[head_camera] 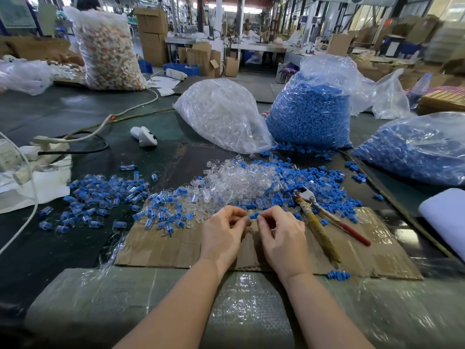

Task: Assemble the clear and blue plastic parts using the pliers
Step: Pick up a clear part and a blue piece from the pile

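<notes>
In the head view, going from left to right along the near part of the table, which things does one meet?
Pile of assembled parts → left hand → right hand → pliers → white sheet.

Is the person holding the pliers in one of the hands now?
No, the pliers lie on the cardboard beside the right hand, while both hands pinch small plastic parts.

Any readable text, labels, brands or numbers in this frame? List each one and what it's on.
None can be read.
Pliers: no marking visible on the head or handles.
Cardboard boxes in the background: any print is too small and blurred to read.
Bags of blue parts and clear parts: no labels visible.
</notes>
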Motion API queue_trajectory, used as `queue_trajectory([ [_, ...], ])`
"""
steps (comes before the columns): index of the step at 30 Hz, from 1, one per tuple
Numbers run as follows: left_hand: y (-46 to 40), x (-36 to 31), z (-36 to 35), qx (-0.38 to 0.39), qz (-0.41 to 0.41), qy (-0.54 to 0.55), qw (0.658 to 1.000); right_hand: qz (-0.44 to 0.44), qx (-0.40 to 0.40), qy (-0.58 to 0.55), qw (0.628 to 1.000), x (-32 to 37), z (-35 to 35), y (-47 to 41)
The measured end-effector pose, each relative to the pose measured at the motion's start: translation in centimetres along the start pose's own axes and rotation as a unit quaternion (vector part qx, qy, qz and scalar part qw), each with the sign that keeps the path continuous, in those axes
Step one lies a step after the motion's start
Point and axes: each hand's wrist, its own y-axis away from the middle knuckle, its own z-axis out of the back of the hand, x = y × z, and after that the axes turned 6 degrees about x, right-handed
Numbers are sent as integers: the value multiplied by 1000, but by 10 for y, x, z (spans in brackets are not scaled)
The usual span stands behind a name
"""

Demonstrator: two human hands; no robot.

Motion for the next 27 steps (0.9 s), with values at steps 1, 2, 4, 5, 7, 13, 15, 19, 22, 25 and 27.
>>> queue_trajectory([
  [1,0,0,0,0,1,5,1000,2,1,3,1000,0,0,0],
  [2,0,-1,0,1,3,10,1000,4,2,6,1000,0,0,0],
  [4,1,-1,0,2,5,25,1000,11,-1,14,1000,1,0,1],
  [5,1,-1,0,4,6,35,999,15,-3,18,1000,1,-1,1],
  [7,2,0,1,13,4,47,999,20,-3,26,999,1,-1,2],
  [13,0,4,1,28,0,16,999,27,8,39,999,0,-3,2],
  [15,0,3,1,24,-2,15,1000,41,-4,38,998,1,-3,2],
  [19,0,3,2,20,-10,-2,1000,65,-2,38,997,1,-2,3],
  [22,0,2,2,23,-13,-15,1000,80,21,37,996,1,-2,2],
  [25,0,2,2,21,-24,-27,999,83,22,30,996,-1,-1,2],
  [27,0,1,2,22,-25,-26,999,87,10,26,996,-1,-1,1],
])
